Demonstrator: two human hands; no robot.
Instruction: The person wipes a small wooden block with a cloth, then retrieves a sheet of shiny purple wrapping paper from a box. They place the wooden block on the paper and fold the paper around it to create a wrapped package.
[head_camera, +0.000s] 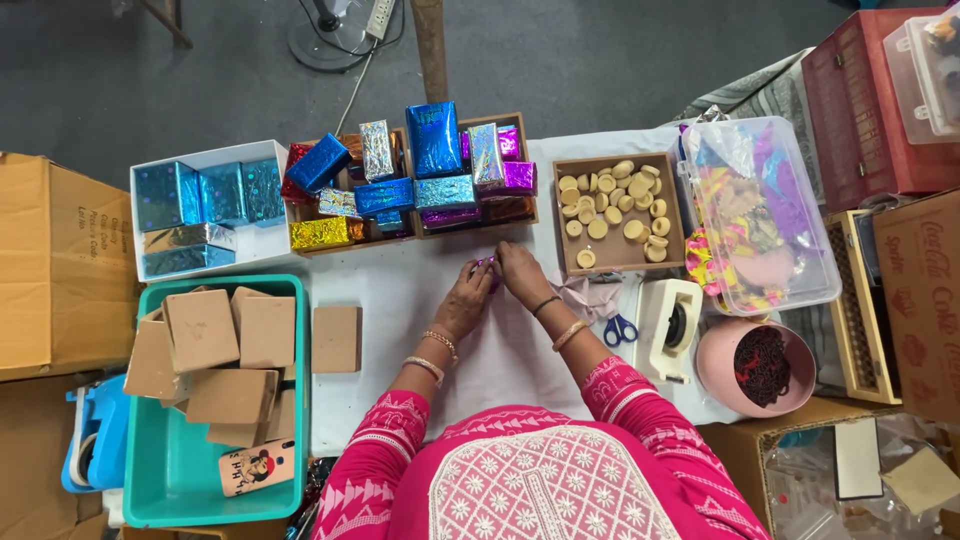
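My left hand (464, 301) and my right hand (521, 272) meet at the middle of the white table (390, 290). Between their fingertips they pinch a small purple foil-wrapped piece (487, 266), mostly hidden by the fingers. Both wrists wear bangles and the sleeves are pink with a white pattern. Just beyond the hands stand wooden trays (420, 185) filled with shiny foil-wrapped boxes in blue, purple, gold and red.
A teal bin (175, 470) of plain brown boxes sits at the left, one brown box (336, 339) beside it. A wooden tray of round tan discs (615, 205), blue-handled scissors (619, 328), a tape dispenser (668, 325), a pink bowl (755, 365) and a clear tub (760, 215) lie right.
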